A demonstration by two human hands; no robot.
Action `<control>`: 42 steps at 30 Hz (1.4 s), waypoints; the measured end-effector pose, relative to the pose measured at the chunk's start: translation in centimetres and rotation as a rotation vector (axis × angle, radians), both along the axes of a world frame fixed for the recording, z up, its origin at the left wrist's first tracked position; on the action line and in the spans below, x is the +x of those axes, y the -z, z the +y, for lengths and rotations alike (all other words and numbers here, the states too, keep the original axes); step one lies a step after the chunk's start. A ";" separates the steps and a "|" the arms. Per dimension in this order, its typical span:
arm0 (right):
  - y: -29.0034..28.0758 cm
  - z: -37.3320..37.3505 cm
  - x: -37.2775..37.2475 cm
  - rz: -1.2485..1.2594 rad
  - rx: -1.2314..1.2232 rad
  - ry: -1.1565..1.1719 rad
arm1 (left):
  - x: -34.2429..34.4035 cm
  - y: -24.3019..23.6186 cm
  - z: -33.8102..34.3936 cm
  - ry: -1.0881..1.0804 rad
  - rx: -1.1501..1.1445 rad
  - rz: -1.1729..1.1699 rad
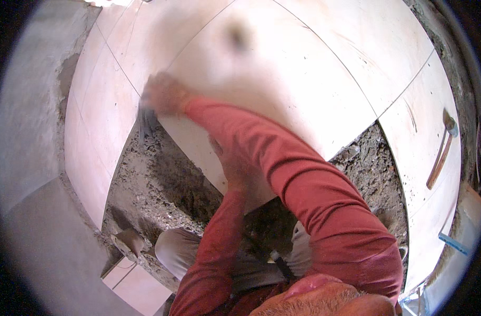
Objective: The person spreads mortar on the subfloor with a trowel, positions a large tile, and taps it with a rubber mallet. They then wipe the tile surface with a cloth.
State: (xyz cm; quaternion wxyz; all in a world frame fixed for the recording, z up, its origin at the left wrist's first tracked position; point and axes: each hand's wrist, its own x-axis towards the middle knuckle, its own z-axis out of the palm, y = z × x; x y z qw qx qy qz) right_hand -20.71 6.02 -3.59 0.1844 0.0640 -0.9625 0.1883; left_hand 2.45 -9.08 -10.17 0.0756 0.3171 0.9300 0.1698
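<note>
Crossing from the lower right, my right arm reaches to the left corner of a large pale tile (pixel 282 84). My right hand (pixel 167 94) rests at that corner, its fingers blurred. Just below it is a blurred grey streak (pixel 143 125) over the mortar; whether this is a tool or a shadow I cannot tell. My left hand (pixel 234 162) lies on the same tile near its front edge, with a finger or thumb stretched out. The right sleeve hides the rest of it. Rough, dark mortar (pixel 169 168) shows in front of the tile and on both sides of my legs.
A wooden-handled hammer (pixel 443 152) lies on the tiles at right. Beyond it are a blue bar (pixel 453 244) and a dark rough border. At lower left sits a smaller pale tile piece (pixel 140 289), near a grey wall (pixel 30 116). Laid tiles extend along the left (pixel 90 137).
</note>
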 end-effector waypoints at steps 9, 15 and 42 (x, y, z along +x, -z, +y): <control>9.4 43.2 -0.5 0.086 0.206 1.214 | -1.1 -7.7 6.0 0.169 -0.184 0.150; 6.9 60.5 31.1 -0.251 0.143 1.637 | -0.8 -7.7 6.0 0.159 -0.173 0.131; -3.6 30.1 16.9 -0.255 -0.043 0.899 | 0.3 -6.8 5.7 0.175 -0.121 0.303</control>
